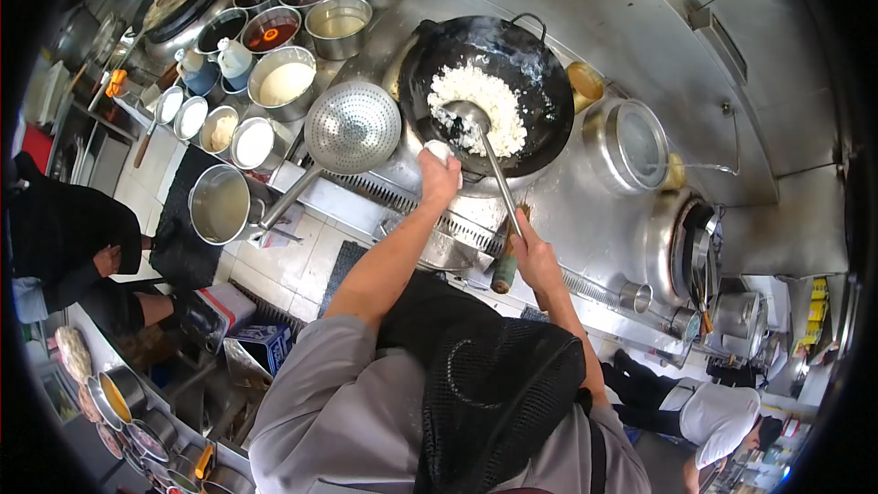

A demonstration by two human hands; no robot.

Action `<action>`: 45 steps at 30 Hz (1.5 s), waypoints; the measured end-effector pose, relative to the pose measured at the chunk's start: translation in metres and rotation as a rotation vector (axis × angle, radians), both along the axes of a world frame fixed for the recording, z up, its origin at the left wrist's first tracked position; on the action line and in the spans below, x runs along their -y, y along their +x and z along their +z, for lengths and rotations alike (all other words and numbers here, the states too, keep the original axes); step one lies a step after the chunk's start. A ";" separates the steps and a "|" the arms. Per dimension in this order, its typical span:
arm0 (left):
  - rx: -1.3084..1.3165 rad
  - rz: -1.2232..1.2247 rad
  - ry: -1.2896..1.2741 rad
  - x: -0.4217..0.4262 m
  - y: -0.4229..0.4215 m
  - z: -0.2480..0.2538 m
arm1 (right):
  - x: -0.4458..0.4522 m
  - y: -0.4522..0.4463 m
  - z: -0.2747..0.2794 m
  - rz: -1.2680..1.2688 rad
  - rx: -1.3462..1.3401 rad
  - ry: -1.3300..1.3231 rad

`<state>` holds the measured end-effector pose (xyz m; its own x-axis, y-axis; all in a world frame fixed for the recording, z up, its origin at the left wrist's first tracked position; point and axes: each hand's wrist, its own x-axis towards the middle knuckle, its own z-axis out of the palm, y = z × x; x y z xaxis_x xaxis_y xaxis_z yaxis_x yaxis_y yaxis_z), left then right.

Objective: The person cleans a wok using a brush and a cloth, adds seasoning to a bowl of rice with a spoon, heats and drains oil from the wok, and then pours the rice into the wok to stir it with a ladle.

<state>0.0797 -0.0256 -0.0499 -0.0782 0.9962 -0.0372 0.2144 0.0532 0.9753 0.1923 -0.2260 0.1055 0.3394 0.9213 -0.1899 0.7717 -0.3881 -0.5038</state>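
Note:
White rice lies in a black wok, with a little steam above it. My left hand is closed on a white cloth at the wok's near edge. The long handle of a metal ladle is gripped in my right hand, and its bowl rests in the rice. Left of the wok, a perforated strainer lies with its handle toward a metal pot.
Bowls of sauces and powders, including a cream-coloured one, stand at the upper left. A lidded pot is right of the wok. One person is at the far left, another at the lower right.

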 end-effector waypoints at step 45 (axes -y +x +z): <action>-0.098 -0.054 0.033 -0.004 -0.005 -0.001 | 0.008 -0.019 0.035 -0.102 -0.060 0.119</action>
